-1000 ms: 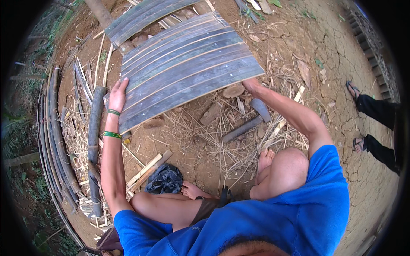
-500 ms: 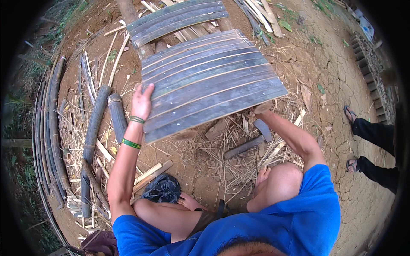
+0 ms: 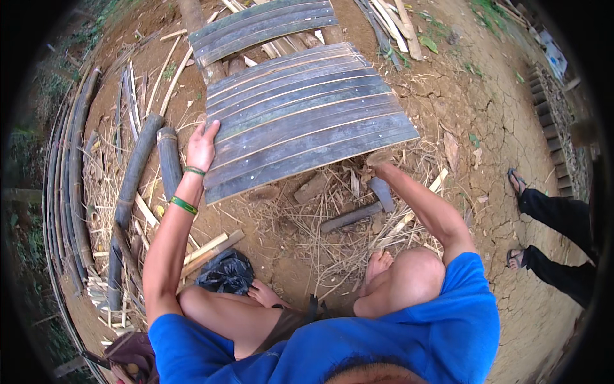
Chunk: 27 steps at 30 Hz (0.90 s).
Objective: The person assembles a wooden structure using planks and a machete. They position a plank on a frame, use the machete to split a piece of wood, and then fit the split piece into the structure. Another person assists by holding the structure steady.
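Observation:
A panel of dark split-bamboo slats point(image 3: 307, 121), dotted with small pale nail heads, lies tilted before me. My left hand point(image 3: 201, 150) grips its left edge, thumb on top and fingers wrapped underneath. My right hand point(image 3: 378, 160) is at the near right edge, reaching beneath the panel; its fingers are hidden there. Just beyond the panel, a shorter slatted strip point(image 3: 265, 29) rests across wooden poles, with a gap between the two. A hammer-like tool with a thick dark handle point(image 3: 352, 216) and a metal head point(image 3: 382, 194) lies on the ground below the panel's near edge.
Dark bamboo poles point(image 3: 135, 182) lie on the left, with long bent ones point(image 3: 80, 185) farther out. A black plastic bag point(image 3: 225, 272) sits by my left foot. Straw and bamboo offcuts litter the soil. At right stands another person in dark trousers point(image 3: 555, 211) and sandals.
The whole view has shifted slightly, so the scene sits a little farther left. Both hands keep about the same places at the panel.

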{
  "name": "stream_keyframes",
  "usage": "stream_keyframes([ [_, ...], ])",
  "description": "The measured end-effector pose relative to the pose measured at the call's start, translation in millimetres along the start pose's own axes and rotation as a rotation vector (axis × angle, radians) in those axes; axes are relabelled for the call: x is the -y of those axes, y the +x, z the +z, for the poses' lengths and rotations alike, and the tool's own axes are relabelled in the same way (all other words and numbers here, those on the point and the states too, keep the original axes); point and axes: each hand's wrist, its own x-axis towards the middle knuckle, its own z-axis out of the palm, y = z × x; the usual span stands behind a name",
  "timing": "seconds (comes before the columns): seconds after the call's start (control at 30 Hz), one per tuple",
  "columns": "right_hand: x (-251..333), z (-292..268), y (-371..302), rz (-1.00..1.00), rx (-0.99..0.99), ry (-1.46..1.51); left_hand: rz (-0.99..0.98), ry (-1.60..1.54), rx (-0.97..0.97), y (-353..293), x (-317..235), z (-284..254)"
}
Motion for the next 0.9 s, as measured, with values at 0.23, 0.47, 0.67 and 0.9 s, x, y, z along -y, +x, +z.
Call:
stream_keyframes([
  [0.23,-7,-10,-11,0.103,0.049,0.021,0.003,-0.04,0.022,-2,3,-3],
  [0.47,60,-82,-21,-0.031,0.023,0.782,-0.005,0.137,0.049,13,5,-8],
  [0.67,162,-130,-72,-0.073,0.1,0.615,0.014,0.207,0.042,8,11,-14],
  [0.9,154,-141,-47,-0.086,0.104,0.582,0.032,0.192,0.003,-1,-3,-5],
])
